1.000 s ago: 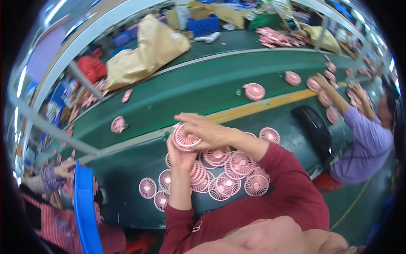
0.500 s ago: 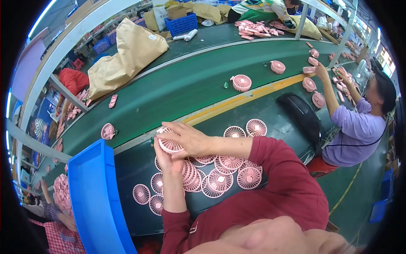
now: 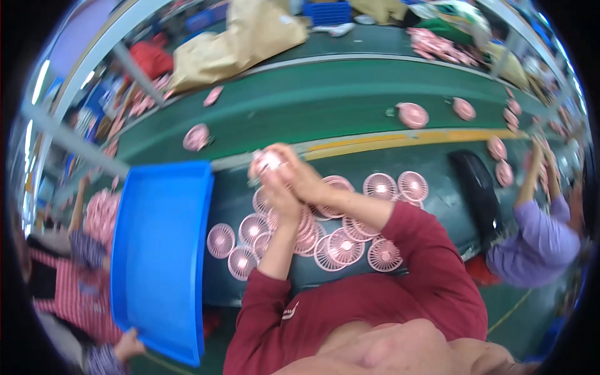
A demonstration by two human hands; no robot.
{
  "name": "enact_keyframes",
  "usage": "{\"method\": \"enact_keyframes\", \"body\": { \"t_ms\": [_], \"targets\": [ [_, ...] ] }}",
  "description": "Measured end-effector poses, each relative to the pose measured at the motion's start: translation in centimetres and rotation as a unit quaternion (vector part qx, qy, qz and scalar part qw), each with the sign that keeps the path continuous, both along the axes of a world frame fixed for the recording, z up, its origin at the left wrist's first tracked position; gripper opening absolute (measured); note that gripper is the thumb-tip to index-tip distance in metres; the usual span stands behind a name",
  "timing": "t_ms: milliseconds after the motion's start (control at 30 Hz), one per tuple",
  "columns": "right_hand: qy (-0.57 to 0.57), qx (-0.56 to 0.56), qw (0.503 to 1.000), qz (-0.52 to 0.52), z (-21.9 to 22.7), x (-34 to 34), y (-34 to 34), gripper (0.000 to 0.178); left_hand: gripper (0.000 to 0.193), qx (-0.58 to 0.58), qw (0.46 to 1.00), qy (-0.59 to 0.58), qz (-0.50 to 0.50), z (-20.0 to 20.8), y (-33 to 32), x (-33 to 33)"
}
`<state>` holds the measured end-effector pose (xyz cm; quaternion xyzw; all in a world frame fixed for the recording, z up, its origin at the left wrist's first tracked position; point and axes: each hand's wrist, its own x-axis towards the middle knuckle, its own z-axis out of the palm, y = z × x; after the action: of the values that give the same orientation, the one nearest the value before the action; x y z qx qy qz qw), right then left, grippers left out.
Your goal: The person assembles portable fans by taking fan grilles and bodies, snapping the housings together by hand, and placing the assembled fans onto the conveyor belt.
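A round pink fan head [image 3: 269,161], blurred by motion, is pressed between my two hands above the table's far edge. My left hand [image 3: 279,195] supports it from below and the near side. Across its other side lies my right hand [image 3: 299,175], fingers curled round it. Beneath my forearms, several pink slotted fan covers [image 3: 345,246] lie spread and partly overlapping on the dark green table [image 3: 300,284]. My arms hide some of them.
At left stands a blue tray [image 3: 161,250]; a person's hand [image 3: 129,345] is at its near edge. Beyond runs a green conveyor belt [image 3: 300,94] carrying pink fan heads [image 3: 413,115]. A black object [image 3: 473,187] lies at right, beside a co-worker in purple [image 3: 531,240].
My view has swung, shifting the scene across the picture. My hands remain closed round the fan head, now with the right fingers further over it. A person's hand now shows at the blue tray.
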<state>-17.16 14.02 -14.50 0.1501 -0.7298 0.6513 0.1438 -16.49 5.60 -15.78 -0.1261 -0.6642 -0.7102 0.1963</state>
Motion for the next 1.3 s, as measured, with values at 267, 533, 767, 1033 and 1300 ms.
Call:
{"method": "enact_keyframes", "body": {
  "t_ms": [267, 533, 767, 1033, 1300],
  "targets": [
    [-0.058, 0.112, 0.990, -0.070, -2.2, -4.9, 8.0, 0.042, 0.056, -0.117, 0.972, -0.105, -0.176, -4.0, -1.2, -3.9],
    [0.133, 0.508, 0.797, -0.297, -1.6, -5.5, 14.4, 0.050, 0.046, -0.310, 0.937, 0.157, -0.023, 1.2, -5.0, -12.6],
    [0.103, 0.460, 0.879, 0.069, -3.3, -5.4, 6.5, 0.068, 0.053, -0.476, 0.873, 0.061, 0.085, -0.1, -8.1, -25.5],
    [0.075, 0.547, 0.832, 0.057, -4.8, -5.2, 4.8, 0.065, 0.053, -0.709, 0.697, -0.094, 0.051, -1.2, -11.5, -31.7],
    [0.069, 0.516, 0.851, 0.070, -4.8, -5.7, 5.0, 0.064, 0.028, -0.751, 0.657, -0.003, 0.062, -1.8, -12.2, -32.8]
  ]
}}
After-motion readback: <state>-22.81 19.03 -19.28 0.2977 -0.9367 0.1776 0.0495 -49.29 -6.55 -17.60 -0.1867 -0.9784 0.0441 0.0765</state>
